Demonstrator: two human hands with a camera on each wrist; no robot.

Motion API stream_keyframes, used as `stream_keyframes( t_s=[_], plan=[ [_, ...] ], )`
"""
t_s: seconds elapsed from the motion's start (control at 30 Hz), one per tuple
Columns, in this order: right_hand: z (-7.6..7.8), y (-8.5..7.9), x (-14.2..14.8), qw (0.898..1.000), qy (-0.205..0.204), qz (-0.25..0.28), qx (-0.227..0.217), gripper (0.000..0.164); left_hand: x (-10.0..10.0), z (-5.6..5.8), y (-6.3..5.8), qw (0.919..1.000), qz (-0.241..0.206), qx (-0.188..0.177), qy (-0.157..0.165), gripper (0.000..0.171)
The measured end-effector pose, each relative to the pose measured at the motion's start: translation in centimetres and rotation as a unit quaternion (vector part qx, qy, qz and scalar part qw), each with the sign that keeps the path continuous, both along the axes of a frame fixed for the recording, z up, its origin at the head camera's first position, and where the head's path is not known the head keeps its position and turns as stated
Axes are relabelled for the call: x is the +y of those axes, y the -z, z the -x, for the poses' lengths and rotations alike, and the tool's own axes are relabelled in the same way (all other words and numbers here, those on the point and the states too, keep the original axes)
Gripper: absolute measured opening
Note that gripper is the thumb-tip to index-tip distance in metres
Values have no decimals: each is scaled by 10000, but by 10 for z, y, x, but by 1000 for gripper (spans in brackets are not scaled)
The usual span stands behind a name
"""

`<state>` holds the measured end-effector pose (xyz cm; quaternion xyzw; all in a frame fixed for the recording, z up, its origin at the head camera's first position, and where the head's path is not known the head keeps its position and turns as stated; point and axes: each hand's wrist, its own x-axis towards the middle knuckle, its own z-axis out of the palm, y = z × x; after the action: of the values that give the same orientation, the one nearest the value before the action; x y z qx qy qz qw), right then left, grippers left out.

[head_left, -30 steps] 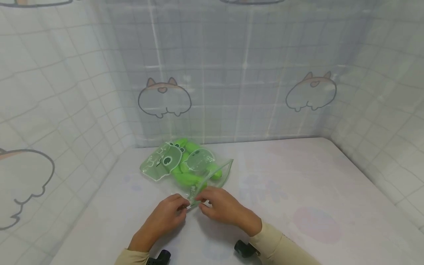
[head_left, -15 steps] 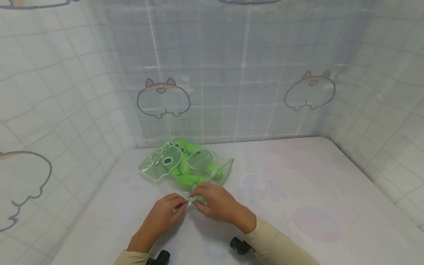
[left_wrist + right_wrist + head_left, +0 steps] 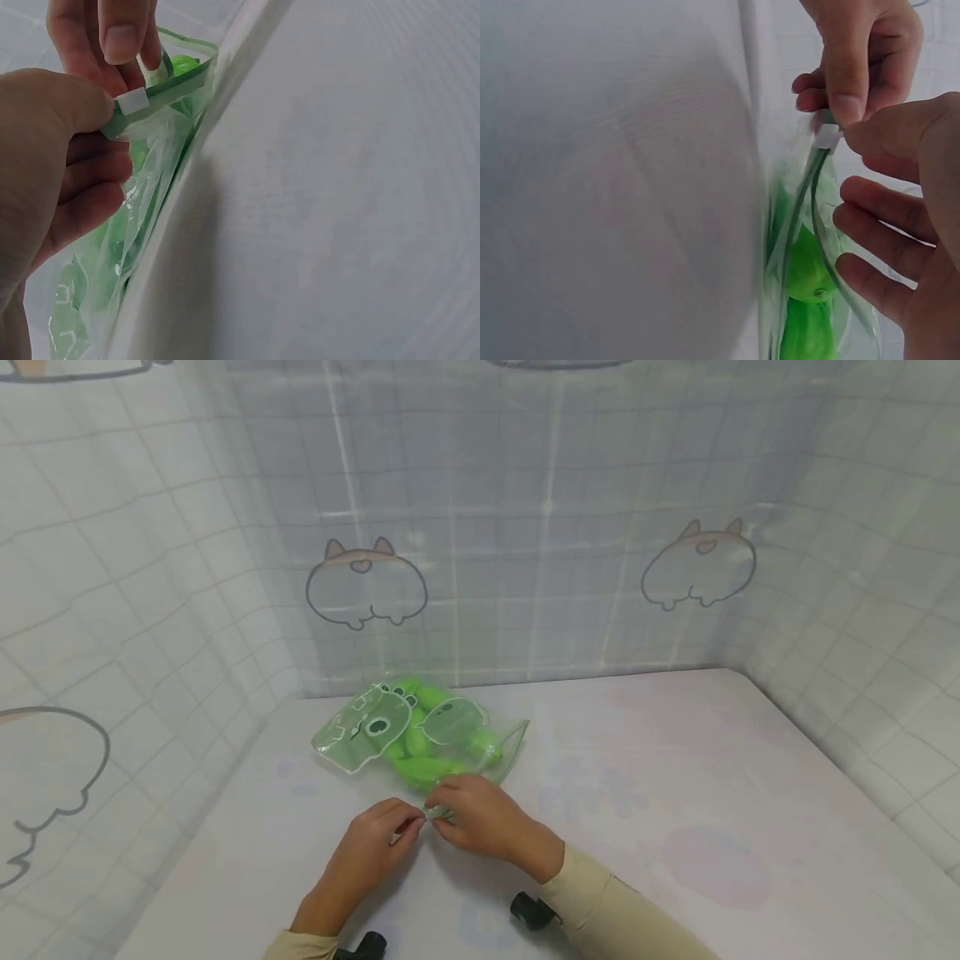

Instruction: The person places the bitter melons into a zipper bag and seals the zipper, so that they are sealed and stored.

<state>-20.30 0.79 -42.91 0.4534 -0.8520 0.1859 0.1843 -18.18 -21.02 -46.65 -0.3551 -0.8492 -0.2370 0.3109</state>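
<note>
A clear zip bag (image 3: 352, 731) with green printed animal faces lies at the back left of the table. Several bright green, rounded, long things (image 3: 423, 768) fill it. At its near corner, my left hand (image 3: 381, 842) pinches the end of the green zip strip between thumb and fingers. My right hand (image 3: 486, 817) pinches at the white slider (image 3: 133, 100) right beside it, the remaining fingers spread loosely. In the right wrist view the two green zip strips (image 3: 815, 184) part beyond the slider, leaving the bag's mouth gaping over the green things.
The pale table (image 3: 637, 777) bears faint pastel prints and stretches off to the right. Sheets with a grid pattern and cartoon animals hang as a back wall (image 3: 510, 552) and side walls. Black wrist mounts (image 3: 532, 912) sit below the beige sleeves (image 3: 600, 902).
My right hand has shifted slightly left and closer to my left hand, its fingertips now at the slider. My left hand and the bag stay nearly in place.
</note>
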Motion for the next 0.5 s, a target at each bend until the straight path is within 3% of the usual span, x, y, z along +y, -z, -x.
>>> stream_keyframes(
  t_s=[0.3, 0.4, 0.5],
  plan=[
    [0, 0, -4, 9988, 271, -297, -269, 21, 2, -1, -3, 9993, -181, 190, 254, 9],
    [1, 2, -5, 9987, 283, -338, -266, 20, 3, -1, -3, 9990, -210, 284, 289, 1],
    [2, 4, -7, 9986, 298, -374, -226, 19, 4, -1, -2, 9985, -220, 375, 328, 13]
  ],
)
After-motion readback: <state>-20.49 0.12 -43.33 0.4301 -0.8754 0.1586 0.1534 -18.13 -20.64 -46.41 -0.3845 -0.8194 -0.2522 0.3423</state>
